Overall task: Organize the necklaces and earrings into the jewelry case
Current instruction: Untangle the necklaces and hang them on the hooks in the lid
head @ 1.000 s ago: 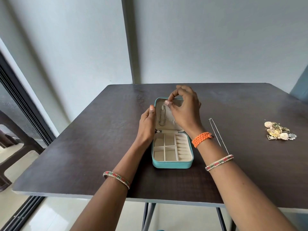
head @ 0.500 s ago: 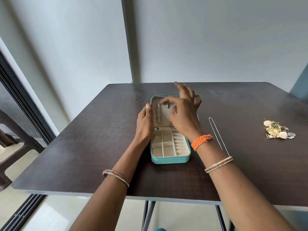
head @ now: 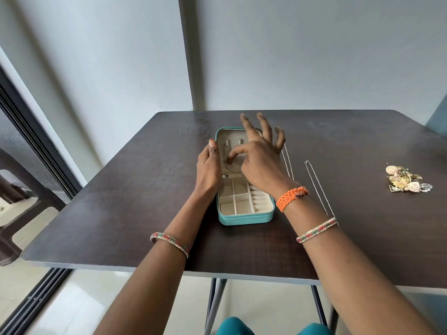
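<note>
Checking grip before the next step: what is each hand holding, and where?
Left hand grips the case lid by its left edge. Right hand touches the necklace hung inside; a pinch cannot be told.

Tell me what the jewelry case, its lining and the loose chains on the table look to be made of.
Jewelry case: teal shell with a smooth, faint sheen, likely faux leather; a zipper track runs along the rim.
Lining: cream, matte and soft-looking, probably velvet or suede-like fabric over the dividers.
Chains: thin, silvery, glinting links, apparently metal; the alloy cannot be told.
Table: dark wood-grain surface, possibly laminate.
</note>
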Tool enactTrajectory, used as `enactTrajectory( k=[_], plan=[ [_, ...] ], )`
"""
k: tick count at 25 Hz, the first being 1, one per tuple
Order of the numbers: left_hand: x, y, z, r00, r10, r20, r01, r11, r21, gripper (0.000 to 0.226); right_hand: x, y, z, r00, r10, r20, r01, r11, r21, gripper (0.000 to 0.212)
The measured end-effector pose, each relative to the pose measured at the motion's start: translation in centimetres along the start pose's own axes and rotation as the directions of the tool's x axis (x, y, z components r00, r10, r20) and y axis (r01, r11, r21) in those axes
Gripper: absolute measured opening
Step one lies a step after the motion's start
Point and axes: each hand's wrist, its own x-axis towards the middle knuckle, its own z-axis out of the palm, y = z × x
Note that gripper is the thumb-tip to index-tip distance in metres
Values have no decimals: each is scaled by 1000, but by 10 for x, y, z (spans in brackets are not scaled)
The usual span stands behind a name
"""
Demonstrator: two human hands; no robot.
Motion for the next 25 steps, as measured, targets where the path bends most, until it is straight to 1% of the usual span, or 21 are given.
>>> enactTrajectory(
  k=[4,6,8,11,12,14,17,22,25],
  plan=[
    [1,-1,0,999,-35,-12,35,999,-6,45,-4,-5,-1,995,-20,94,25,998,-53,38],
    [1,-1,0,999,-47,-21,47,999,-1,47,-5,-7,-2,993,-37,116,44,997,-62,39],
    [2,-3,-2,998,-50,-24,50,999,12,47,-6,-7,-3,994,-48,102,52,998,-39,39],
    [4,-4,-3,997,-69,-22,69,997,25,49,-5,-6,-3,999,-34,21,34,999,-6,38],
    [3,-3,-2,997,-68,-24,68,997,28,49,-4,-5,-2,999,-29,16,29,999,-13,38],
    [2,-1,-2,997,-64,-31,65,997,30,48,-4,-6,-1,999,-24,42,26,999,-41,38],
    [2,0,-1,997,-78,-21,77,997,-11,47,-6,-8,0,996,-25,85,30,997,-67,36],
    [0,5,0,995,-102,-4,102,994,-50,46,-7,-9,-1,990,-57,132,71,992,-101,37],
    [0,5,-1,996,-91,0,91,995,-50,47,-7,-7,-2,994,-61,89,69,994,-84,39]
  ],
)
